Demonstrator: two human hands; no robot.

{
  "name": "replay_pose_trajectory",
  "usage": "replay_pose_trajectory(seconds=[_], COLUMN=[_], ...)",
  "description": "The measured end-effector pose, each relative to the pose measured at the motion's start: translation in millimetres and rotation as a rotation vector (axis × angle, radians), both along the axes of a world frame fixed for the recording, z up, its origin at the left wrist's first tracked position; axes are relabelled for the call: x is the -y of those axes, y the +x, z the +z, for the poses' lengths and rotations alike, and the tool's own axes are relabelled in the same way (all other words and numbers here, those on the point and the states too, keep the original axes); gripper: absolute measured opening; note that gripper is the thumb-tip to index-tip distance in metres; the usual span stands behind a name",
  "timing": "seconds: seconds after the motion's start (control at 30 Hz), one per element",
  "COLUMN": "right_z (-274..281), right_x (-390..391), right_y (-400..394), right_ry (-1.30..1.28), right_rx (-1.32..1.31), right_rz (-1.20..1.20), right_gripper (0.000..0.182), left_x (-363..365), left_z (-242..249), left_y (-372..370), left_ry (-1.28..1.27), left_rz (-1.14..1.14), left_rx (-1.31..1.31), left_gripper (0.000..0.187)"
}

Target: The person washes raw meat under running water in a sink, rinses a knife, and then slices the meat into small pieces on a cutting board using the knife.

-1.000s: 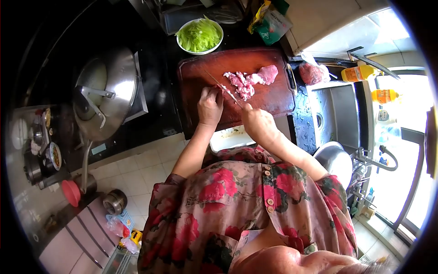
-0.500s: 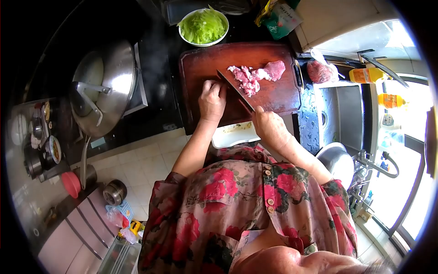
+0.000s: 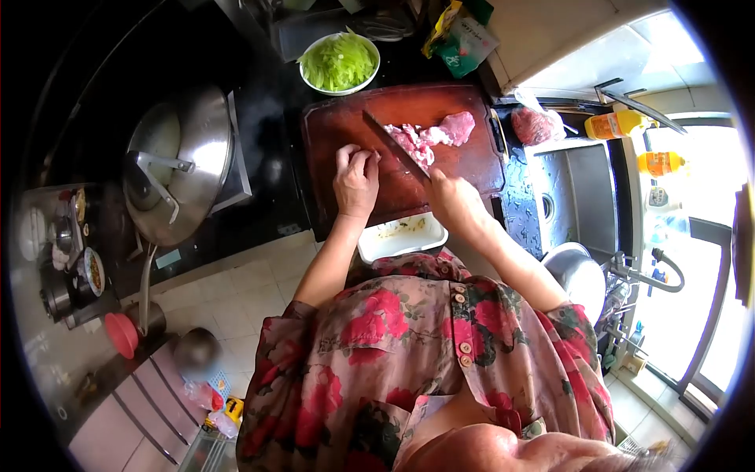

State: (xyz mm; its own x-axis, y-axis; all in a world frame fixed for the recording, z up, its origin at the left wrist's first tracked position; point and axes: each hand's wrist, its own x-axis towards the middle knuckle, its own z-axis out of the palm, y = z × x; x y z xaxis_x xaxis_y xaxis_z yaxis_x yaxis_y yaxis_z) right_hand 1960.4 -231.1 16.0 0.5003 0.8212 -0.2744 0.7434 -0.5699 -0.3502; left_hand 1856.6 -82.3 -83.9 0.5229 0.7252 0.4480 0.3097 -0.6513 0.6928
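Note:
My right hand (image 3: pixel 456 206) is wrapped round the handle of a kitchen knife (image 3: pixel 391 143). Its dark blade lies slanted over the reddish-brown cutting board (image 3: pixel 334 126), up against the cut pieces of raw meat (image 3: pixel 418 141). A larger pink lump of meat (image 3: pixel 457 128) is joined to or touching these pieces on the right. Left of the blade, my left hand (image 3: pixel 356 185) rests over the board with fingers curled and thumb side toward the knife. Something tiny may be between its fingertips; I cannot make it out.
A white bowl of sliced green vegetable (image 3: pixel 340 64) stands behind the board. A white tray (image 3: pixel 403 237) sits at its front edge. Left is a lidded steel wok (image 3: pixel 179 161); right are bagged meat (image 3: pixel 538 124), a sink (image 3: pixel 578 185) and a steel basin (image 3: pixel 578 275).
The knife has moved away from me across the board, and its blade now meets the meat pieces. My left fingers have uncurled a little. The whole view has shifted slightly.

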Motion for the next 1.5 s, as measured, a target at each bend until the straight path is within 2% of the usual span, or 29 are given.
replay_pose_trajectory(seconds=[0.17,0.23,0.37,0.47,0.5,0.53,0.6,0.73,0.77,0.87,0.97,1.0,1.07,1.1,1.17,1.27,1.4,1.47,1.5], right_z=[-17.1,-40.1,-43.9,-27.0,-23.5,-20.6,-11.7,-26.4,-31.1,-42.3,-42.7,-31.0,-37.5,-34.4,7.7,-6.7,-42.5,-38.8,-35.8], right_x=[3.0,-21.1,-67.2,-32.0,-18.3,-7.2,8.1,-1.7,-16.0,-62.4,-53.5,-40.1,-13.6,-2.6,3.8,12.0,-34.4,-62.0,-63.0], right_y=[-19.1,-20.2,5.2,15.0,11.6,6.0,-5.5,-9.3,-8.8,-3.0,10.0,11.3,11.3,6.9,-1.9,-11.0,-18.8,-12.7,-5.7], right_ry=[-0.046,0.103,0.099,0.055,0.093,0.132,0.098,0.045,0.117,0.051,0.133,0.082,0.037,0.026,0.022,0.001,0.109,0.036,0.007], right_rx=[0.027,0.129,0.13,0.12,0.078,0.034,0.025,-0.031,-0.04,0.05,0.041,0.002,0.088,0.081,-0.038,0.023,0.067,0.142,0.082], right_rz=[0.051,0.147,0.098,0.142,0.083,0.017,0.049,0.051,0.059,0.116,0.199,0.147,0.133,0.13,0.022,0.139,0.099,0.182,0.152], right_gripper=[0.011,0.01,0.013,0.015,0.014,0.016,0.017,0.015,0.014,0.014,0.015,0.016,0.017,0.017,0.015,0.017,0.01,0.01,0.011], left_x=[-4.6,-1.4,-2.3,-1.3,-2.0,-2.5,-5.0,-3.6,-6.4,-3.1,-2.0,-2.0,-1.0,-3.5,-3.4,-4.6,-2.4,-0.3,-0.4], left_z=[-15.2,-13.5,-5.6,-8.2,-4.5,-4.0,-5.1,-13.0,-14.8,-6.0,-6.5,-11.1,-8.2,-8.5,-4.0,-8.7,-16.6,-12.2,-11.5], left_y=[-1.0,-2.2,-4.6,-1.6,-1.0,-2.4,-3.1,-1.8,-1.5,-4.2,-3.1,-1.7,-0.3,-2.2,-3.1,-3.6,-2.8,-4.9,-6.0], left_ry=[0.01,0.011,0.004,0.023,-0.031,-0.038,-0.049,-0.007,0.002,-0.023,0.031,0.048,-0.06,-0.017,-0.015,0.009,0.022,-0.008,0.017], left_rz=[-0.042,-0.081,-0.132,-0.03,-0.034,-0.033,-0.017,-0.042,-0.077,-0.125,-0.074,-0.046,0.01,-0.013,-0.028,-0.038,-0.107,-0.114,-0.106], left_rx=[-0.053,-0.098,-0.038,0.014,0.051,0.046,0.062,-0.013,0.001,-0.06,0.0,0.051,0.09,0.099,0.075,0.027,0.001,-0.025,-0.042], left_gripper=[0.004,0.001,0.006,0.012,0.015,0.015,0.014,0.005,0.006,0.006,0.005,0.006,0.007,0.008,0.009,0.009,0.008,0.008,0.008])
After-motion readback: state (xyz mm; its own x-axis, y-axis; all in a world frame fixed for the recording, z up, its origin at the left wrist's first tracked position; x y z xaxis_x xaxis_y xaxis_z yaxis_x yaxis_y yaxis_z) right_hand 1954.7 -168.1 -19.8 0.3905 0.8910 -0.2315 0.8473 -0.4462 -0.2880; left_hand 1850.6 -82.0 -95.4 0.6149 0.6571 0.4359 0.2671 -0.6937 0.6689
